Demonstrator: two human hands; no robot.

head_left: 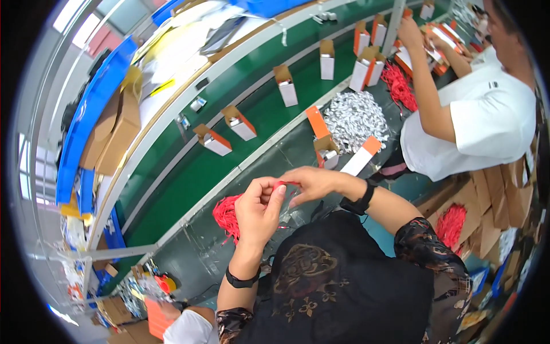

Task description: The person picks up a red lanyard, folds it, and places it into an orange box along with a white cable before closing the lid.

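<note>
My left hand [258, 210] is closed in a pinch on a short length of thin red cord [280, 184]. Its thumb and forefinger press together on it. My right hand [315, 183] is bent over the same cord from the right, its fingertips meeting the red piece; part of its grip is hidden. Just left of my left hand lies a bundle of red cords [225, 213] on the dark worktop [197, 252]. Beyond my right hand are an open white and orange box [326, 155] and a heap of small silver packets [356, 121].
A green conveyor [172, 178] carries several upright open boxes [286, 86]. At the right, a person in a white shirt [470, 120] handles boxes beside more red cords [399, 86]. Another person's white sleeve [189, 328] shows at lower left. Papers and blue bins [94, 114] line the far shelf.
</note>
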